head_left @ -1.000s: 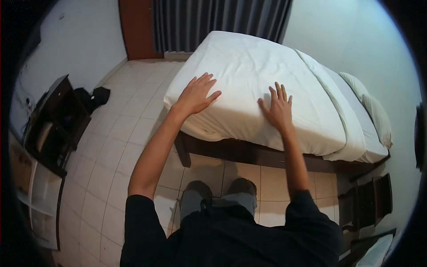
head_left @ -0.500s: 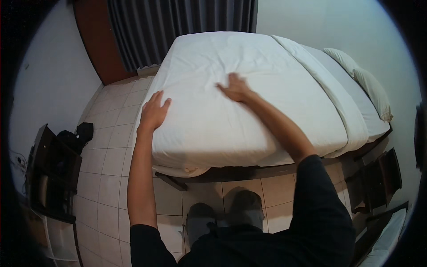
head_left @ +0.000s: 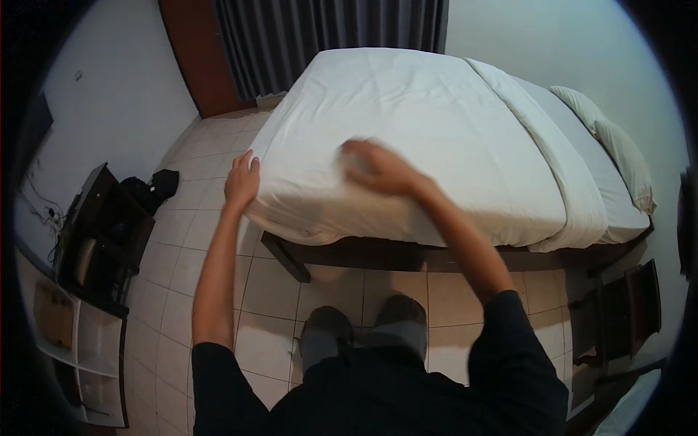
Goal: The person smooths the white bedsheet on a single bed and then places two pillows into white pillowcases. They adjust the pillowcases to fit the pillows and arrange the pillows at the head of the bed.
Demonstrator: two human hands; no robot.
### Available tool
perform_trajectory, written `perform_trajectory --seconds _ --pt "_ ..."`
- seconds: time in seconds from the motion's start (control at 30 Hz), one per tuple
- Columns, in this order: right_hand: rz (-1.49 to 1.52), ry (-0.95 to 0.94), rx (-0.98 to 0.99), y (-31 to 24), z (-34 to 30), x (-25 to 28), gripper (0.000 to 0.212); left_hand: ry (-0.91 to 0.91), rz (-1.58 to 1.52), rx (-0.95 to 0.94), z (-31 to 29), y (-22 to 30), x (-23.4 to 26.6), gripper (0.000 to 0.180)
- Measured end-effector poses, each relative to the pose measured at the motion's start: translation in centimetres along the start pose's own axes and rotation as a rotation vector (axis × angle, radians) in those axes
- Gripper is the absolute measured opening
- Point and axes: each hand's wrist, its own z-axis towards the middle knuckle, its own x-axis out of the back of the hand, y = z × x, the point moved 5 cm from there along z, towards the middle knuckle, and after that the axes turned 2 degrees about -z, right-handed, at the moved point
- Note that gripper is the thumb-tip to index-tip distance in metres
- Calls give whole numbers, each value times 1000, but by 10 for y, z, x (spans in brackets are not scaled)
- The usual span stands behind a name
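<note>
A white sheet (head_left: pixel 436 123) covers the bed, with shallow wrinkles across its top. My left hand (head_left: pixel 242 182) rests at the bed's near left edge, fingers extended against the sheet and holding nothing. Over the near middle of the bed is my right hand (head_left: pixel 382 171), blurred by motion, its thumb apart from its fingers and nothing seen in it. Whether the right palm touches the sheet I cannot tell. A folded-back white band (head_left: pixel 538 134) of bedding crosses the bed toward the right, beside two pale pillows (head_left: pixel 625 160) along the wall.
The dark wooden bed frame (head_left: pixel 371 254) shows below the hanging sheet, close to my feet. At left stand a dark cabinet (head_left: pixel 102 232), a black bag (head_left: pixel 153 189) and a white shelf (head_left: pixel 98 341). A dark wooden nightstand (head_left: pixel 618 312) is at right, grey curtains (head_left: pixel 334 33) behind the bed.
My left hand has moved from the top of the sheet to the bed's left edge. The right hand has come nearer to me. The view has shifted slightly left.
</note>
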Motion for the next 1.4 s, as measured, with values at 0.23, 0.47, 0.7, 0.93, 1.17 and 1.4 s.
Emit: perform_trajectory --seconds 0.23,0.47,0.7,0.93,1.17,1.4 --pt "-394 -183 -487 74 85 -47 106 297 -374 197 -15 22 12 45" --pt "527 -633 251 -88 159 -120 62 374 -803 3 -37 -7 -7 35" --pt "-324 211 -148 135 200 -48 68 296 -718 130 -20 -5 -2 37" --pt "201 -412 71 -20 193 -135 75 393 -829 118 -23 0 -15 44" --pt "228 227 -393 99 231 -96 47 306 -581 213 -31 -13 -7 44" --pt "324 -840 -84 -124 234 -204 48 -821 100 807 -77 -10 14 39"
